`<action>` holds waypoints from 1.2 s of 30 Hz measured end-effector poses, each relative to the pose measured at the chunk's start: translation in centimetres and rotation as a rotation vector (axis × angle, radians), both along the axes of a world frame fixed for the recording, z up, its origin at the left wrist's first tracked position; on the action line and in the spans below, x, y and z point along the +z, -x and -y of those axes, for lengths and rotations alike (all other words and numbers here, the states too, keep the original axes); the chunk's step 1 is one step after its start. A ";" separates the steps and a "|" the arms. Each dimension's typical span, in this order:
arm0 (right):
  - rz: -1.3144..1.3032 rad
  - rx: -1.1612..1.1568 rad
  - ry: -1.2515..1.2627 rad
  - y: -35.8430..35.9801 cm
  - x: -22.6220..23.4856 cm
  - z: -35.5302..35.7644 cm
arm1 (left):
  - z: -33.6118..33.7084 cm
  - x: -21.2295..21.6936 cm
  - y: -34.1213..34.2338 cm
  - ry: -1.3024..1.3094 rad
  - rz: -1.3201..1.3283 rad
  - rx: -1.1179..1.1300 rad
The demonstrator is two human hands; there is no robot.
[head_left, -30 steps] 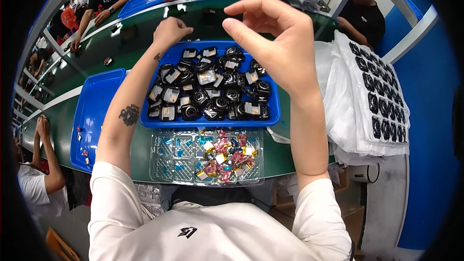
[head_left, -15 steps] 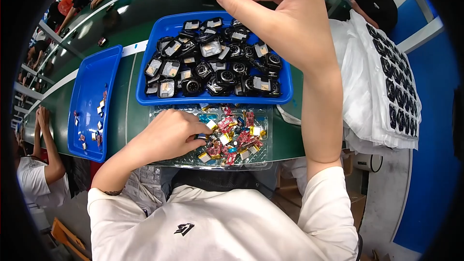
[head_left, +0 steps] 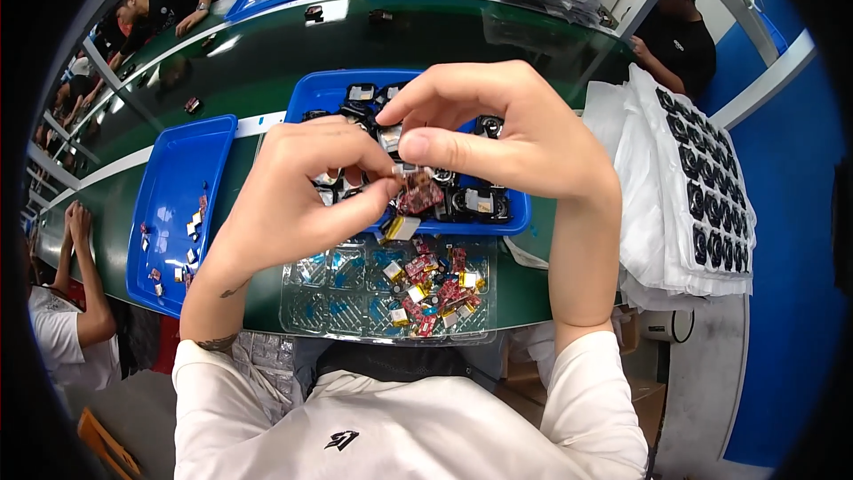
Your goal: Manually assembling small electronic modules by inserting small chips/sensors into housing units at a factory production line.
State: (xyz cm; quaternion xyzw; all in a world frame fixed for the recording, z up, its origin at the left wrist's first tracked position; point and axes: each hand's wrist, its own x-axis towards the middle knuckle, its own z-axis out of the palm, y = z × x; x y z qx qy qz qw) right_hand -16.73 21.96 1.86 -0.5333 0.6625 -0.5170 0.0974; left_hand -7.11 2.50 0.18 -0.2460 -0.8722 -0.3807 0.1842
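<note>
In front of me my left hand [head_left: 302,187] pinches a red circuit board [head_left: 420,195] between thumb and index finger. A small silvery battery with yellow tape [head_left: 402,228] hangs below that board. Close beside it is my right hand [head_left: 498,129], its thumb and curved fingers apart, with nothing visible between them. Both hands are above a blue tray [head_left: 520,213] full of black watch cases [head_left: 480,203], part of which they hide. Nearer to me lies a clear plastic blister tray [head_left: 311,311], with a heap of red boards and small batteries [head_left: 431,289] on its right side.
A second blue tray [head_left: 169,187] at the left holds a few small parts. Right of me, white sheets [head_left: 635,249] are stacked under a panel of black watch parts [head_left: 711,178]. A green conveyor [head_left: 267,53] runs beyond, with co-workers around it.
My left hand has risen from the heap with a red board and battery. My right hand has come down and nearer to it. The view has tilted upward.
</note>
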 end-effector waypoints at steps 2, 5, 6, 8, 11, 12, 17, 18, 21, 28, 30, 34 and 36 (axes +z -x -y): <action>-0.031 -0.021 0.045 -0.2 0.3 -0.3 | 0.0 0.4 0.8 -0.160 -0.050 0.037; 0.084 -0.115 0.054 -1.0 0.8 0.3 | -0.3 1.1 1.2 -0.264 -0.096 0.118; 0.122 -0.167 0.081 -0.9 0.5 0.5 | -0.4 1.1 1.3 -0.293 -0.122 0.106; 0.103 -0.203 0.152 -0.9 0.4 0.5 | -0.6 1.1 1.5 -0.284 -0.119 0.141; 0.157 -0.234 0.285 -0.3 -0.4 0.8 | 0.4 1.6 1.4 -0.182 -0.068 0.058; 0.156 -0.230 0.281 -0.2 -0.3 0.9 | 0.7 1.6 1.6 -0.185 -0.070 0.063; 0.050 -0.176 0.255 -0.3 -0.8 1.9 | 2.2 1.5 2.4 -0.541 0.304 -0.098; 0.005 -0.170 0.259 -0.2 -0.9 2.2 | 2.6 1.5 2.5 -0.447 0.323 -0.083; -0.126 -0.194 0.276 0.4 -0.8 2.8 | 2.9 1.4 2.8 -0.601 0.322 -0.084; 0.082 0.066 0.479 1.6 -1.7 2.0 | 3.4 0.9 4.0 -0.827 0.176 0.074; 0.227 0.094 0.530 1.4 -1.4 1.7 | 3.8 0.9 4.0 -0.824 0.169 0.052; 0.253 -0.033 0.437 0.9 -0.3 1.0 | 3.9 1.0 3.5 -0.562 0.362 -0.168; 0.295 -0.030 0.465 1.0 -0.5 1.1 | 3.8 1.8 3.2 -0.205 0.351 -0.189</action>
